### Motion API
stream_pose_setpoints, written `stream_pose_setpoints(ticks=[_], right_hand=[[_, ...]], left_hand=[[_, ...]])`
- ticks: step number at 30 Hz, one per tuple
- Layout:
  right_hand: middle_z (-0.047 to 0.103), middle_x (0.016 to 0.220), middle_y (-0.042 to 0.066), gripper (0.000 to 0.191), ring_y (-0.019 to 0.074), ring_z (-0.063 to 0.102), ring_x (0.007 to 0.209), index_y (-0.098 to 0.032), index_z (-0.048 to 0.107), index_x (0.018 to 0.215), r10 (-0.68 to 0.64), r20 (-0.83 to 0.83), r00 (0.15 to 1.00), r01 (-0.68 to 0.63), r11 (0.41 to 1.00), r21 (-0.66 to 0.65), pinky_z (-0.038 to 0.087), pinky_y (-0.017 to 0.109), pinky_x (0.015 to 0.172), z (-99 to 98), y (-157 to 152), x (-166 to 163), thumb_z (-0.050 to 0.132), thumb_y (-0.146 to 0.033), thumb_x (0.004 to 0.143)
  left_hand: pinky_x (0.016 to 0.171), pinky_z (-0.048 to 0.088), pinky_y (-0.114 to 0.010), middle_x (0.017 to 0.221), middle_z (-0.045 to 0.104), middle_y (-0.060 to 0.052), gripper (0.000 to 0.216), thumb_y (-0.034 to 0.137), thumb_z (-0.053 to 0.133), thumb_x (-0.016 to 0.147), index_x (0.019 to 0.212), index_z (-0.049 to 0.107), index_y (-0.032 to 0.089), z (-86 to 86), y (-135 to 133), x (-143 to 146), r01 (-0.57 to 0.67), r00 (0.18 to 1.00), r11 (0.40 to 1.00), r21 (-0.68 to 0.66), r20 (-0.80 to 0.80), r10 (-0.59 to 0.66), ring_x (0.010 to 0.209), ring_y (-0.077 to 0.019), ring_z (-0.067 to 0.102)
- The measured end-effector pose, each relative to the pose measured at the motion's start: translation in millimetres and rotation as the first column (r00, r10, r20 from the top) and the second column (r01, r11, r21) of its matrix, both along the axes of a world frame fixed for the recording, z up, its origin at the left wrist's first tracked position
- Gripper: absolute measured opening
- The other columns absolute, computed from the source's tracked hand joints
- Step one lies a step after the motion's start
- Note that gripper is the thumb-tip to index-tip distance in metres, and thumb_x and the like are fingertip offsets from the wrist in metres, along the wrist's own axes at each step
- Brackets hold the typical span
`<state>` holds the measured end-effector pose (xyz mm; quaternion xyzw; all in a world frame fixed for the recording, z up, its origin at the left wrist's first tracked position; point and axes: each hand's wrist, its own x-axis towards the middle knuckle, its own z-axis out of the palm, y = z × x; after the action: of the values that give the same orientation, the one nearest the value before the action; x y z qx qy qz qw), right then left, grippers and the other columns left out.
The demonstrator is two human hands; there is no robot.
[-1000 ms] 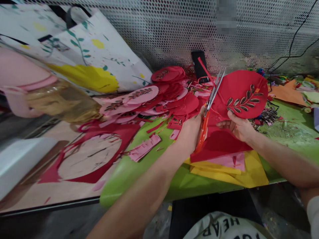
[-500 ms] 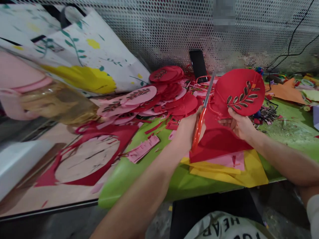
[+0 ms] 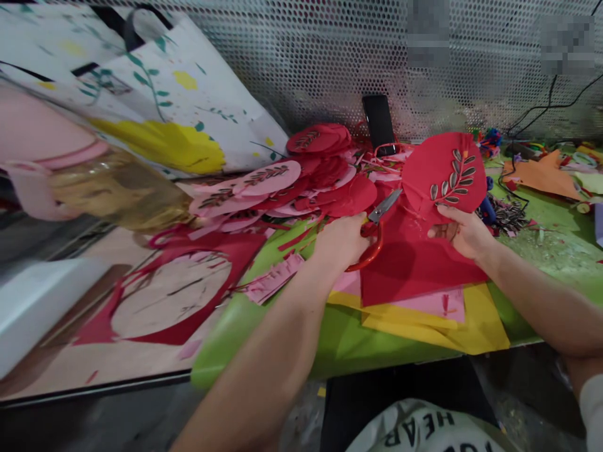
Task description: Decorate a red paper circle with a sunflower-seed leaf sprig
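In the head view, my left hand (image 3: pixel 343 240) is closed round the red handles of a pair of scissors (image 3: pixel 387 206), whose blades point away and to the right. My right hand (image 3: pixel 464 232) pinches the lower edge of a red paper disc (image 3: pixel 424 166), holding it raised and tilted. A sprig of dark, seed-like leaves (image 3: pixel 456 179) decorates the disc. Below both hands lies a red sheet (image 3: pixel 400 279), on top of pink and yellow sheets (image 3: pixel 485 320). Just beyond my left hand is a heap of red and pink discs (image 3: pixel 268 179), some with the same sprig.
A black phone (image 3: pixel 378 124) leans against the perforated metal panel (image 3: pixel 311 56). At left stand a flowered bag (image 3: pixel 188 94) and a pink-lidded jar (image 3: pixel 122 194). A red sheet with a round hole (image 3: pixel 245 251) lies nearby. Dark seeds (image 3: pixel 506 216) and an orange scrap (image 3: pixel 541 176) are at right.
The scissors have swung down from upright to a lower, slanted position and moved away from the disc. My left hand has shifted left. The disc has turned slightly in my right hand.
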<state>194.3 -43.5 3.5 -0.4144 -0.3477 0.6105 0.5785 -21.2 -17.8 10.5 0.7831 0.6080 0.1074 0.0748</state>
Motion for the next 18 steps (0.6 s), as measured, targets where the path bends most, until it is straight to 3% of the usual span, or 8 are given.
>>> stream_pose_setpoints(ticks=[4,7,9,12,14,18], right_hand=[[0.070,0.074,-0.002,0.022,0.0125,0.059,0.049,-0.020,0.063,0.078,0.086,0.063,0.994,-0.086,0.996,-0.006,0.054,0.031,0.049,-2.3,-0.3,3.1,0.073,-0.024,0.058],[0.070,0.077,0.001,0.025,0.0152,0.062,0.059,-0.017,0.066,0.077,0.238,0.163,0.958,-0.236,0.971,-0.029,0.056,0.032,0.049,-3.6,-1.1,7.5,0.076,-0.023,0.054],[0.070,0.075,0.002,0.026,0.0159,0.063,0.061,-0.016,0.067,0.075,0.339,0.235,0.911,-0.335,0.940,-0.061,0.056,0.032,0.048,-3.6,-2.1,10.1,0.077,-0.022,0.052],[0.069,0.067,0.001,0.025,0.0137,0.061,0.054,-0.014,0.068,0.072,0.395,0.315,0.863,-0.391,0.917,-0.079,0.055,0.029,0.046,-2.3,-2.8,12.5,0.078,-0.022,0.051],[0.068,0.064,0.001,0.023,0.0123,0.060,0.052,-0.014,0.068,0.071,0.349,0.323,0.879,-0.351,0.935,-0.056,0.054,0.027,0.047,-0.9,-1.5,13.6,0.077,-0.024,0.052],[0.068,0.065,-0.001,0.023,0.0094,0.059,0.050,-0.016,0.068,0.071,0.094,0.223,0.970,-0.104,0.994,0.032,0.052,0.022,0.047,0.7,4.8,15.2,0.076,-0.030,0.054]], left_hand=[[0.062,0.044,-0.030,0.077,0.070,-0.009,0.016,0.030,0.059,0.071,0.083,0.068,0.022,-0.1,3.1,-4.6,0.006,0.996,0.999,0.033,0.087,-0.008,0.075,-0.0273,0.064],[0.063,0.043,-0.029,0.077,0.068,-0.008,0.026,0.034,0.046,0.083,0.086,0.067,0.020,5.7,2.4,-6.6,-0.015,0.969,0.996,0.082,0.246,-0.006,0.075,-0.0236,0.063],[0.059,0.043,-0.026,0.070,0.065,-0.006,0.035,0.043,0.041,0.086,0.080,0.065,0.018,9.3,0.1,-5.4,0.022,0.836,0.999,0.045,0.547,-0.043,0.069,-0.0199,0.061],[0.048,0.041,-0.023,0.052,0.053,0.001,0.038,0.054,0.059,0.071,0.061,0.056,0.018,11.5,-4.5,-0.7,0.196,0.471,0.974,-0.115,0.882,0.009,0.049,-0.0132,0.052],[0.044,0.040,-0.021,0.048,0.050,0.003,0.037,0.050,0.071,0.060,0.058,0.054,0.017,11.4,-7.0,2.0,0.268,0.392,0.942,-0.200,0.916,0.083,0.042,-0.0105,0.048],[0.045,0.041,-0.021,0.051,0.058,0.000,0.029,0.039,0.075,0.056,0.067,0.063,0.015,9.4,-9.7,5.0,0.301,0.363,0.911,-0.281,0.917,0.163,0.043,-0.0105,0.052]])
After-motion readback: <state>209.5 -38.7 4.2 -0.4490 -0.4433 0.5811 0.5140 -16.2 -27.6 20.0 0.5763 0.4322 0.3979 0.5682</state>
